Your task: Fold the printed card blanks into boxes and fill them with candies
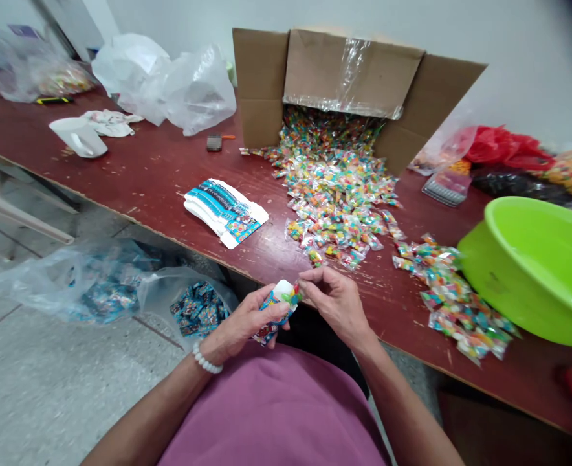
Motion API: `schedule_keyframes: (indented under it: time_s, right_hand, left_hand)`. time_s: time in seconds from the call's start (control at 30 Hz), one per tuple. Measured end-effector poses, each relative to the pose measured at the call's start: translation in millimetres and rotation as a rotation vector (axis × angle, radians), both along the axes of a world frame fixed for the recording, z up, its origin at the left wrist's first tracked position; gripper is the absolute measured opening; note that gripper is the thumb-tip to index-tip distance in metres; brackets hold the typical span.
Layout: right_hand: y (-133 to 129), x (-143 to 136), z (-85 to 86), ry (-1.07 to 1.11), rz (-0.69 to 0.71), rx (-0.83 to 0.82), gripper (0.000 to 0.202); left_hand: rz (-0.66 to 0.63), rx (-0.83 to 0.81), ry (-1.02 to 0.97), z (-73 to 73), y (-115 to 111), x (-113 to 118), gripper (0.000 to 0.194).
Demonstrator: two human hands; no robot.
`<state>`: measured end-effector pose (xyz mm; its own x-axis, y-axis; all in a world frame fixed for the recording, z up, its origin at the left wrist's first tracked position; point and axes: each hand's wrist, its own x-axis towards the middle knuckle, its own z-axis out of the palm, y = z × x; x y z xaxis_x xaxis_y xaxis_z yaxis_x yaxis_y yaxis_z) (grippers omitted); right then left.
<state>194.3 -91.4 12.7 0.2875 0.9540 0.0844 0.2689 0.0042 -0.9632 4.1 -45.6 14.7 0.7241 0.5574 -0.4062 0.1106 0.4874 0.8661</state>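
Note:
In front of my body, my left hand (254,318) is closed around a small blue printed candy box (265,333) with a white flap standing up. At the box's mouth, my right hand (334,299) pinches a small clear candy packet (294,294) with green, yellow and red pieces. Whether the packet is partly inside the box I cannot tell. Beyond my hands, a heap of similar packets (339,188) spills out of a cardboard box (354,71) lying on its side. To the left of the heap lies a stack of flat blue and white cartons (225,210).
A green basin (523,285) stands at the right beside more packets (455,304). Below the table's front edge, plastic bags hold filled blue boxes (198,307). A white pitcher (79,137) and white plastic bags (169,84) sit at the left on the red table (145,175).

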Motion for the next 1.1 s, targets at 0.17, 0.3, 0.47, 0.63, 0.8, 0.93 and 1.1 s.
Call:
schedule_keyframes:
  time_s: [0.17,0.3,0.47,0.63,0.8,0.93,1.1]
  right_hand:
    - [3,-1,2.4,0.207,0.005,-0.077,0.018]
    - [5,-3,3.2,0.377,0.008,-0.117,0.027]
    - [2,-2,2.5,0.461,0.025,-0.145,0.036]
    - [-2,-1,-0.8,0.455,0.041,-0.158,0.036]
    - [-4,-4,-5.8,0.416,0.002,-0.11,0.029]
    - [-6,-3,-7.8,0.227,-0.002,-0.065,0.021]
    - [-4,1,-7.6,0.147,0.013,-0.059,0.015]
  left_hand:
    - [0.061,-0.067,0.006,-1.3,-1,5,0.045]
    - [0.078,-0.092,-0.009,-3.2,-2,5,0.045]
    - [0.114,-0.094,0.004,-4.9,-3,6,0.045]
    - [0.103,-0.103,-0.005,-8.5,-4,6,0.045]
    - [0.052,-0.07,-0.031,-9.8,-4,1,0.049]
    - [0.053,0.015,-0.006,-5.6,-5,0,0.052]
    - [0.041,0.036,0.025,-0.3,-6,2,0.052]
